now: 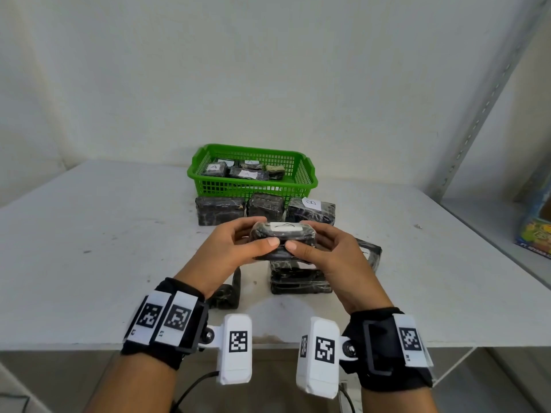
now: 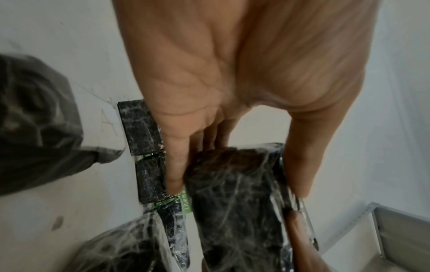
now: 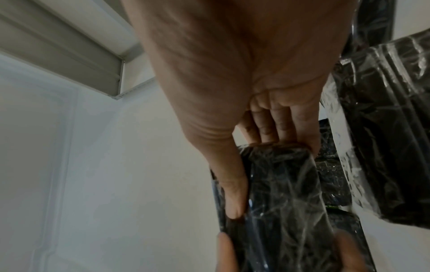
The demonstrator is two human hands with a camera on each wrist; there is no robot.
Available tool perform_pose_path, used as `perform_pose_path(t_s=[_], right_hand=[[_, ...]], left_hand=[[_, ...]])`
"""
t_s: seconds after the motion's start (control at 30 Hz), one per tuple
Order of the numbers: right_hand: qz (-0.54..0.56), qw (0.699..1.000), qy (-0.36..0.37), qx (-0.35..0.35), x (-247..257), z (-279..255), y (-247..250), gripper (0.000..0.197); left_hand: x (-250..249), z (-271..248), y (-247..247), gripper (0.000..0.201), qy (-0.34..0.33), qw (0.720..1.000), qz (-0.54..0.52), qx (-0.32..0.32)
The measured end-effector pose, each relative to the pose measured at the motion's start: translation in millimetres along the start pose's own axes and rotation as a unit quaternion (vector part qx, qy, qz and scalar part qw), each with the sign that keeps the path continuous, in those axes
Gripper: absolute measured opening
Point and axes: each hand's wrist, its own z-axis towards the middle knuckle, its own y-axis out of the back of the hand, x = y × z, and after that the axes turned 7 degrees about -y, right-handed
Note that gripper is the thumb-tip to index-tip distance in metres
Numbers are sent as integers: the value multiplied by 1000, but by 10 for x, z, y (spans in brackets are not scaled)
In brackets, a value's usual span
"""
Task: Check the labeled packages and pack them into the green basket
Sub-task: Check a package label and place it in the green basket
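Both hands hold one black plastic-wrapped package [image 1: 283,236] above the table, its white label marked A facing up. My left hand [image 1: 238,248] grips its left end, thumb on the near side. My right hand [image 1: 323,251] grips the right end the same way. The left wrist view shows the package [image 2: 235,202] between thumb and fingers; the right wrist view shows it [image 3: 286,198] likewise. The green basket [image 1: 301,174] stands behind, holding several wrapped packages with A labels.
Three black packages [image 1: 219,210] line up in front of the basket, the rightmost labelled B [image 1: 311,208]. More packages [image 1: 299,278] lie under and beside my hands. A metal shelf [image 1: 492,222] with a colourful box stands at the right. The table edge runs just below my wrists.
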Motion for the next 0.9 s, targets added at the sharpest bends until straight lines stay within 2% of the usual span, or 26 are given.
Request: perform_pose_path(t_s=[0.2,0.3,0.33,0.4,0.5,0.7,0.77,0.8,0.87,0.9], right_hand=[[-8,1000,11,19,16,-35,-3,84],[-5,999,-23,45,2,-52,4,90],[12,997,-43,61,-1,-63,1,86],[65,992,-69,84,18,-94,-16,67],[110,990,-63,55,59,-106,-28,52],[110,992,-35,41,84,-133,-8,38],[93,994,-24,46,86,-131,22,18],[89,995,-21,45,79,-129,35,12],[76,996,-15,48,71,-137,48,21],[67,997,-13,46,72,-141,44,32]], left_hand=[[1,-12,27,59,-54,995,81,-19],[-12,-24,0,61,-89,993,68,-20],[-13,-26,-9,63,-100,993,58,-15],[-14,-32,-15,66,-116,992,57,0],[-3,-52,-23,72,-123,990,64,34],[26,-102,-65,79,-63,995,35,74],[58,-111,-90,82,-44,996,-10,76],[66,-104,-106,84,-25,997,-48,57],[57,-74,-131,76,-5,997,-82,13],[49,-54,-137,66,-9,998,-64,-3]])
